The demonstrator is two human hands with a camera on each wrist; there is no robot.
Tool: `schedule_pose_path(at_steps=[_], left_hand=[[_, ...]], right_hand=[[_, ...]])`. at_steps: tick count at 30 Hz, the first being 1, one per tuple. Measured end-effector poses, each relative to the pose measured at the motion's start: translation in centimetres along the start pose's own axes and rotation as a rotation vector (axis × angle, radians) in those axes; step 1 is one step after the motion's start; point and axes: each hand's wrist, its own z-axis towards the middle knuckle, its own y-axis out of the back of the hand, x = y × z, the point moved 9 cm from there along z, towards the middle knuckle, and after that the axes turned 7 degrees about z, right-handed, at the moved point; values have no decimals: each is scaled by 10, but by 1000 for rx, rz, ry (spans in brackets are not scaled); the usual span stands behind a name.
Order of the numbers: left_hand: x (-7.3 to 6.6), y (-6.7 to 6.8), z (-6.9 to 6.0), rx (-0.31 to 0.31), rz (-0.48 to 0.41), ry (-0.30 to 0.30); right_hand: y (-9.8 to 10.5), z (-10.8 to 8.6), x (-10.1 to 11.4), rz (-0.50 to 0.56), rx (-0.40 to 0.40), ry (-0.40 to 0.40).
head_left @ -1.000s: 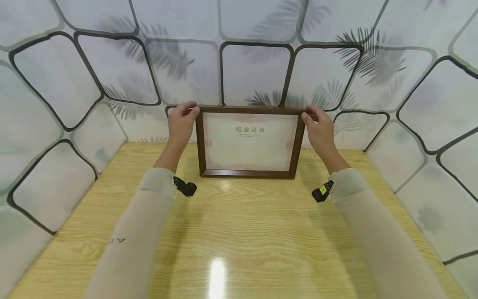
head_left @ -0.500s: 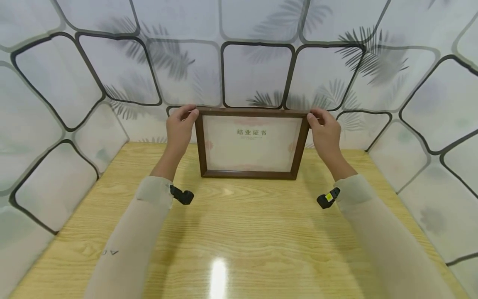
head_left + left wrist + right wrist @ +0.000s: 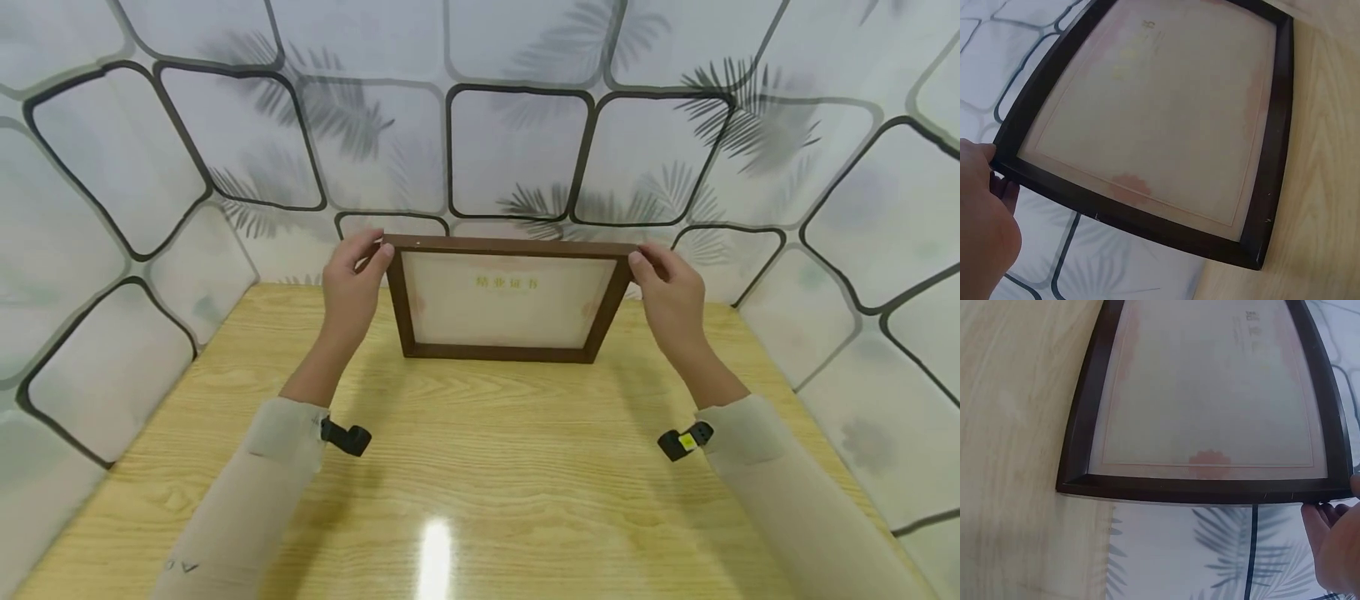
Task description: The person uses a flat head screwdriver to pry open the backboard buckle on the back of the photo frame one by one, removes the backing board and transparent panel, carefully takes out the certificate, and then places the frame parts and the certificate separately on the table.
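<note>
Dark-brown framed certificate (image 3: pixel 510 312) held by its two top corners, leaning towards the person.
I see the left hand (image 3: pixel 349 287) pinching one upper corner between thumb and fingers, and the right hand (image 3: pixel 671 293) clamped the same way on the other. The frame's lower edge rests on the wood-grain tabletop (image 3: pixel 480 475), near the leaf-patterned wall covering (image 3: pixel 517 154) behind it. Pale Chinese characters (image 3: pixel 507 282) run across the sheet's upper part. A small black camera (image 3: pixel 347 437) sits at the left cuff, another (image 3: pixel 685 442) at the right.
</note>
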Motion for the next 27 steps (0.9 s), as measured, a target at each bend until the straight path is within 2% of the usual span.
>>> schedule_pose_path(at_steps=[8,17,21,25,27], left_hand=[[-9,8,-32,-7,60,-21],[-15,19,-70,-29,46,31],[-18,26,-82,-37,74,65],[-18,32,-93,-18,91,102],[-17,34,-99,-5,91,122]], right_hand=[[10,-31,2,72,21,-43],[14,-63,6,143,15,-93],[20,-79,8,105,-3,-121],[25,-95,9,-19,3,-144],[26,-103,7,-48,11,-159]])
